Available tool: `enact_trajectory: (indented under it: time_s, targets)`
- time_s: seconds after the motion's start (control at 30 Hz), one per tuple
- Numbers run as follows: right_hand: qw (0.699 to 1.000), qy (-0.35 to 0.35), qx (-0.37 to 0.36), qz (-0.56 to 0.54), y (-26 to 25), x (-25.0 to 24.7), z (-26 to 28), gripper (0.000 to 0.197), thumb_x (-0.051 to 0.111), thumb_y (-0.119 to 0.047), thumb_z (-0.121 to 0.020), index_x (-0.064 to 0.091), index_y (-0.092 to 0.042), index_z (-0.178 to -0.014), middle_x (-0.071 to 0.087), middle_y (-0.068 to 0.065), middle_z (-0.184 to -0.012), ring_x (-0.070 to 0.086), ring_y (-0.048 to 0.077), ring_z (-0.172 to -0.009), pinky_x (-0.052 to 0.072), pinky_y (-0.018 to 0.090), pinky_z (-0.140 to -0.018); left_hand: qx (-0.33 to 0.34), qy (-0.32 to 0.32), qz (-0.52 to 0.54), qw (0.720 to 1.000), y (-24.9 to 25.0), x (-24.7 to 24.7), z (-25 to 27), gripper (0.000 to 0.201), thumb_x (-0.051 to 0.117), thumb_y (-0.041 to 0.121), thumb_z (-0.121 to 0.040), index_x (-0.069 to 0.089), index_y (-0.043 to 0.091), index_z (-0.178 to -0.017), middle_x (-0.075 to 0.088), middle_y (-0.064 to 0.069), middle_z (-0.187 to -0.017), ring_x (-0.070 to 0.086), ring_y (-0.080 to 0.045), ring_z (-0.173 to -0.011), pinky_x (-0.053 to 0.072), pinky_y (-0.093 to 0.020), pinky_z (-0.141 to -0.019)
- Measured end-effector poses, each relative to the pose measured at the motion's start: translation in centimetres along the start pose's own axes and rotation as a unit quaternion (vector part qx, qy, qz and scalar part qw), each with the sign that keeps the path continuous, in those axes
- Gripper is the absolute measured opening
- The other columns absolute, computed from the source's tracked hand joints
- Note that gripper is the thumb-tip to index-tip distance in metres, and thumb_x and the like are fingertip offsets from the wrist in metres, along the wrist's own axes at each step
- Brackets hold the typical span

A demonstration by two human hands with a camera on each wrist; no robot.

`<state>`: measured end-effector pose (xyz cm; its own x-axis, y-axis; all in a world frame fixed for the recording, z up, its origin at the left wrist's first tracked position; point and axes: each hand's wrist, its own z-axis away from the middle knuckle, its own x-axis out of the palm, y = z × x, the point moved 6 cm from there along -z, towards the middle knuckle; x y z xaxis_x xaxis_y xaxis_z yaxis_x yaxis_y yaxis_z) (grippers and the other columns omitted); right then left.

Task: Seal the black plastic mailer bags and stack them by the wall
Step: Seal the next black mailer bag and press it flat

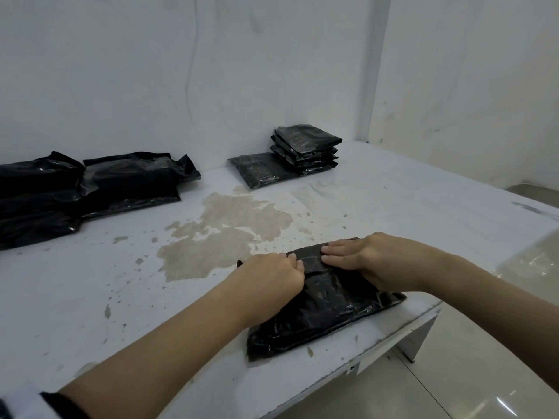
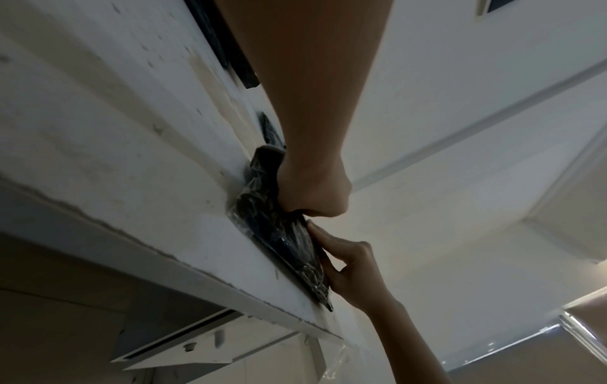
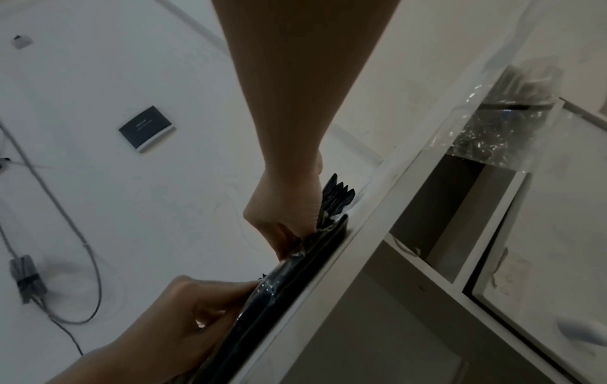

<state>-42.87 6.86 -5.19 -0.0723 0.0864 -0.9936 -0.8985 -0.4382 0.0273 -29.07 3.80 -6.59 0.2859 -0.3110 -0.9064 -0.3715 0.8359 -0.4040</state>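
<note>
Hands meet on the black mailer bag we are sealing, which lies flat at the near right edge of the white surface. Our left hand has its fingers curled down onto the folded flap at the bag's far end, the grip closed on that flap. Our right hand lies flat, its straight fingers pressing the flap from the other side, the grip wide. Along the far edge by the wall stands a stack of sealed mailers, with one flat mailer touching its left side. Near the far left corner lies a heap of looser black bags.
</note>
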Motion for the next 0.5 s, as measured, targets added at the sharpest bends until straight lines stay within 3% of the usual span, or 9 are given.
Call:
enact_trajectory:
  time_s: [0.13, 0.2, 0.3, 0.4, 0.5]
  targets:
    - [0.999, 0.021, -0.007, -0.03, 0.5, 0.4, 0.1, 0.07, 0.042, 0.016, -0.082, 0.036, -0.014, -0.145, 0.026, -0.003, -0.151, 0.029, 0.012, -0.141, 0.025, 0.021, -0.114, -0.001, -0.033, 0.017, 0.999, 0.3, 0.0, 0.4, 0.062, 0.033, -0.008, -0.096, 0.006, 0.002, -0.151, 0.012, -0.018, -0.158, 0.026, -0.028, -0.142, 0.038, -0.037, -0.103]
    - [0.997, 0.045, -0.016, -0.057, 0.8, 0.8, 0.3, 0.069, 0.043, 0.018, -0.078, 0.041, -0.009, -0.141, 0.026, -0.004, -0.146, 0.032, 0.015, -0.137, 0.03, 0.027, -0.112, -0.001, -0.038, 0.05, 0.998, 0.1, 0.1, 1.0, 0.069, 0.032, -0.01, -0.094, -0.003, 0.006, -0.151, -0.002, -0.012, -0.16, 0.012, -0.022, -0.147, 0.029, -0.031, -0.108]
    - [0.995, 0.07, -0.034, -0.069, 1.1, 1.0, 0.2, 0.069, 0.043, 0.016, -0.076, 0.045, -0.011, -0.139, 0.027, -0.01, -0.14, 0.027, 0.009, -0.134, 0.036, 0.034, -0.111, 0.01, -0.036, 0.112, 0.993, -0.6, 1.0, 2.0, 0.084, 0.036, -0.016, -0.089, -0.013, 0.015, -0.15, -0.022, 0.004, -0.154, -0.007, -0.01, -0.146, 0.014, -0.023, -0.114]
    - [0.999, 0.024, -0.023, -0.036, 1.0, 0.7, 0.0, 0.073, 0.044, 0.015, -0.081, 0.034, -0.019, -0.145, 0.017, -0.018, -0.141, 0.015, -0.004, -0.134, 0.026, 0.026, -0.114, 0.027, -0.023, 0.131, 0.991, -1.1, 1.6, 2.4, 0.088, 0.038, -0.015, -0.089, -0.015, 0.02, -0.15, -0.028, 0.012, -0.141, -0.018, 0.0, -0.138, 0.012, -0.024, -0.117]
    - [1.0, -0.003, -0.019, -0.017, 1.3, 1.1, 0.1, 0.084, 0.045, 0.02, -0.078, 0.023, -0.023, -0.147, 0.011, -0.021, -0.142, 0.009, -0.006, -0.135, 0.018, 0.022, -0.116, 0.041, -0.005, 0.145, 0.989, -1.0, 1.8, 2.3, 0.089, 0.037, -0.015, -0.088, -0.014, 0.022, -0.15, -0.028, 0.013, -0.14, -0.022, 0.001, -0.133, 0.018, -0.021, -0.113]
